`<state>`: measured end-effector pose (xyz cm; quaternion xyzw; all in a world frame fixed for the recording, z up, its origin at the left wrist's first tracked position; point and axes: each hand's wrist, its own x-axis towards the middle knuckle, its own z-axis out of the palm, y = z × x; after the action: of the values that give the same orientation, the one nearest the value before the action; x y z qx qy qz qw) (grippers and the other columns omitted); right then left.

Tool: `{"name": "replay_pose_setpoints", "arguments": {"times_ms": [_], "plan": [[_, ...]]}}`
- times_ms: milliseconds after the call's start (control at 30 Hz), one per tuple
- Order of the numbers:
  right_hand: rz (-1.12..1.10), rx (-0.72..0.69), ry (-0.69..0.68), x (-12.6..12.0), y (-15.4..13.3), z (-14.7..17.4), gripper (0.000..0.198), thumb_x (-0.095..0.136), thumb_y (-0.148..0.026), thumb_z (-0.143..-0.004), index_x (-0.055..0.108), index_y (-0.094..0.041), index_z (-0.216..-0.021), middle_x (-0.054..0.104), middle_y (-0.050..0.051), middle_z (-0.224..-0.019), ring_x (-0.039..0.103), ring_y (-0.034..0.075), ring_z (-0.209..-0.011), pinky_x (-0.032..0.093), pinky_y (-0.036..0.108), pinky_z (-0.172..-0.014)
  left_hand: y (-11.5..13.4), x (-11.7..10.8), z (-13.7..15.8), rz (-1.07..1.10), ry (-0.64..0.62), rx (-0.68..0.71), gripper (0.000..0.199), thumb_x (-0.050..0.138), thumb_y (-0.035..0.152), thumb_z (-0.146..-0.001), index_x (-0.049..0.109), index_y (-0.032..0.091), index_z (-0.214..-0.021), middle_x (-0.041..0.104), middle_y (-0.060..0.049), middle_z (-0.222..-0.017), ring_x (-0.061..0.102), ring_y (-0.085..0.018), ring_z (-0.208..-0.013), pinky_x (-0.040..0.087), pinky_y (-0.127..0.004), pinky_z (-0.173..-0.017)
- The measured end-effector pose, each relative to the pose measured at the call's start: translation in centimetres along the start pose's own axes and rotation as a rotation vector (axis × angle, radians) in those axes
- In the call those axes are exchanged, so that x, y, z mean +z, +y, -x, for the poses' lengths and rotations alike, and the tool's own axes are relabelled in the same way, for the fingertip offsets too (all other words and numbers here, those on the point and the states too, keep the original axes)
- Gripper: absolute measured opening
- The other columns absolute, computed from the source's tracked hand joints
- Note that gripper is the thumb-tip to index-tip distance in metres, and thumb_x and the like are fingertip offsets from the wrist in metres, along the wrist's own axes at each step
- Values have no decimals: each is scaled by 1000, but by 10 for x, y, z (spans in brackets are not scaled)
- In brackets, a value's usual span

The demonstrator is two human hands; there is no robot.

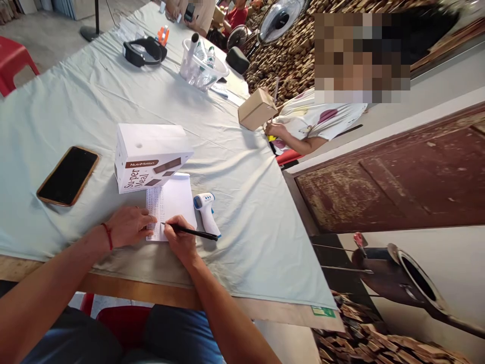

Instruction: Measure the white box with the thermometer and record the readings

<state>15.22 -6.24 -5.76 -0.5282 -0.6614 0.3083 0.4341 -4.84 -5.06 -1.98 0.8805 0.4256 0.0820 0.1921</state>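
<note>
A black pen (195, 232) is pinched in my right hand (182, 241), its tip on a sheet of paper (178, 202) with dense handwriting down its left side. My left hand (131, 227) lies flat with fingers stretched, the fingertips on the paper's left edge; a red string circles that wrist. Behind the paper stands a white NutriMotion box (151, 154), covering part of the paper's far left corner. Just right of the paper lies a white and blue infrared thermometer (206, 212). To the left rests a smartphone (68, 175) with a dark screen and brown case.
Farther back on the clothed table (87, 111) are a black headset (144, 51), an orange item (162, 35) and a white basket (200, 68) of bottles. A person (310, 121) sits at the right edge by a cardboard box (256, 108). Fans (282, 20) stand behind.
</note>
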Motion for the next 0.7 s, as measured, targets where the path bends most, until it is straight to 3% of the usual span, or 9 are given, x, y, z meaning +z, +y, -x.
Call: {"name": "replay_pose_setpoints", "arguments": {"times_ms": [133, 700], "plan": [[-3, 2, -3, 0, 1, 1, 9, 54, -24, -73, 55, -22, -64, 52, -5, -55, 45, 11, -51, 39, 25, -52, -2, 3, 0, 28, 34, 15, 26, 61, 31, -92, 71, 21, -114, 72, -6, -100, 66, -21, -84, 45, -29, -67], [-1, -10, 21, 0, 4, 2, 9, 55, -25, -74, 55, -22, -65, 52, -5, -56, 45, 12, -54, 38, 25, -53, 2, -4, 0, 7, -41, -30, 28, 62, 33, -93, 70, 22, -117, 72, -5, -101, 65, -23, -87, 42, -29, -66]]}}
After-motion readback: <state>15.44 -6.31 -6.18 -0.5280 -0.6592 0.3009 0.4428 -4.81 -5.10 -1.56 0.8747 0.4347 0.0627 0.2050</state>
